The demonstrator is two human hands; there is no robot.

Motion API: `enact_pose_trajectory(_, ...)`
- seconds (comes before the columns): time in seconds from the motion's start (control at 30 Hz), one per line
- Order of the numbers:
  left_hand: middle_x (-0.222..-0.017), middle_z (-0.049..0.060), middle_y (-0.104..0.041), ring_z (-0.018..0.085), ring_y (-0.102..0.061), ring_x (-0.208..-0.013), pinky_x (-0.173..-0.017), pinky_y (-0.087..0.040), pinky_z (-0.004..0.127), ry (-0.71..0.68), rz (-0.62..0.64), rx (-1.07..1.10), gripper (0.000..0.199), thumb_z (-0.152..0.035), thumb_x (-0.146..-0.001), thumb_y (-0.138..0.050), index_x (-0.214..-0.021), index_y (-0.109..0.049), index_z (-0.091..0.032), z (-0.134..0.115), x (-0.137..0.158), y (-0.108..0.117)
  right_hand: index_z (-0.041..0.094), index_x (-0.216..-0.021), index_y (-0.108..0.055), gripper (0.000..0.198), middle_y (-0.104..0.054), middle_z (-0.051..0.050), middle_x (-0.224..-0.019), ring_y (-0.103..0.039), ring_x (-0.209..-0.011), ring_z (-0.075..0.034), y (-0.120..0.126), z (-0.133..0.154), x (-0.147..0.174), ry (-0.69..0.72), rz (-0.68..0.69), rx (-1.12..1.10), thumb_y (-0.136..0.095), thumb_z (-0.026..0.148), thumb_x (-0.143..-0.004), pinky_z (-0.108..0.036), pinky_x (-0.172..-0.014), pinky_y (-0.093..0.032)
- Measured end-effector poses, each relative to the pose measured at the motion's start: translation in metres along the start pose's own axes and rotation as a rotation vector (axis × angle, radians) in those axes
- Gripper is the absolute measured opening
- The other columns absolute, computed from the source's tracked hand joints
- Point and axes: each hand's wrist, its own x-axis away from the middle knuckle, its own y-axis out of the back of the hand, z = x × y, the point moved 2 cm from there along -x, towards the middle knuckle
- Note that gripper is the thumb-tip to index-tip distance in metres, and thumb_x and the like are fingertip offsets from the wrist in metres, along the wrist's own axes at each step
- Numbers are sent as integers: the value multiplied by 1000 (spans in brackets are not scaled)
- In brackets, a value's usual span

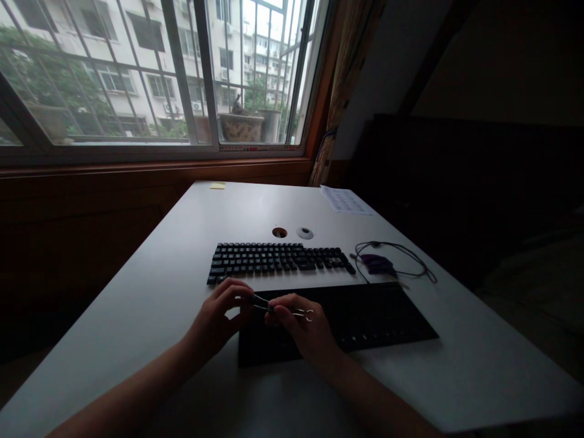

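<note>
Above the black keyboard base (pixel 378 310), both hands are closed on a thin wire keycap puller (pixel 298 312). My left hand (pixel 221 313) pinches its left end between thumb and fingers; whether a small dark piece is also in that pinch is too dim to tell. My right hand (pixel 305 325) grips the puller near its middle, and the two bent wire tips stick out to the right over that hand. Just beyond the base, black keycaps (pixel 269 258) lie in rows on the white table, laid out like a keyboard.
A purple pouch-like item (pixel 378 264) and a looped dark cable (pixel 422 267) lie right of the keycaps. Behind are a round cable hole (pixel 280 232) and its cover (pixel 305 233). Printed paper (pixel 347 201) and a yellow note (pixel 218 185) rest at the far edge (pixel 264 183).
</note>
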Motion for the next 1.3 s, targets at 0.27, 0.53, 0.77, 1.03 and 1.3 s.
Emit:
enact_pose_trajectory(0.27, -106, 5, -61, 20, -65, -101, -90, -61, 42, 210, -11, 258, 23, -16, -88, -64, -109, -55, -20, 5, 3, 2, 19, -97, -68, 24, -75, -4, -80, -72, -75, -17, -1, 3, 0, 5, -16, -62, -61, 42, -92, -29, -71, -57)
enact_pose_trajectory(0.53, -102, 5, -64, 20, -67, -99, -93, -59, 43, 222, -34, 276, 20, -17, -87, -65, -105, -56, -18, 5, 0, 6, 20, -95, -67, 28, -74, -3, -76, -71, -69, -16, 2, 1, -3, -3, -78, -143, -56, 45, -94, -29, -67, -57)
enact_pose_trajectory(0.77, -102, 5, -64, 19, -66, -97, -89, -59, 37, 216, -63, 309, 21, -17, -87, -65, -106, -57, -20, 5, 1, 12, 20, -89, -67, 32, -71, -2, -71, -69, -67, -17, 12, 5, -3, -32, -201, -37, -52, 48, -95, -28, -65, -55)
enact_pose_trajectory(1.03, -104, 6, -66, 19, -68, -98, -91, -58, 40, 215, -83, 268, 23, -19, -87, -66, -107, -56, -20, 12, 1, 16, 22, -87, -63, 27, -55, -5, -91, -57, -88, -19, 27, 12, -3, 295, -287, 439, -42, 32, -100, -34, -80, -48)
enact_pose_trajectory(1.3, -101, 4, -66, 18, -70, -94, -86, -60, 36, 155, -45, 212, 26, -15, -85, -67, -108, -55, -21, 13, 0, 14, 23, -89, -50, 13, -47, -5, -101, -51, -95, -19, 31, 8, -7, 428, -177, 639, -43, 23, -100, -38, -87, -46)
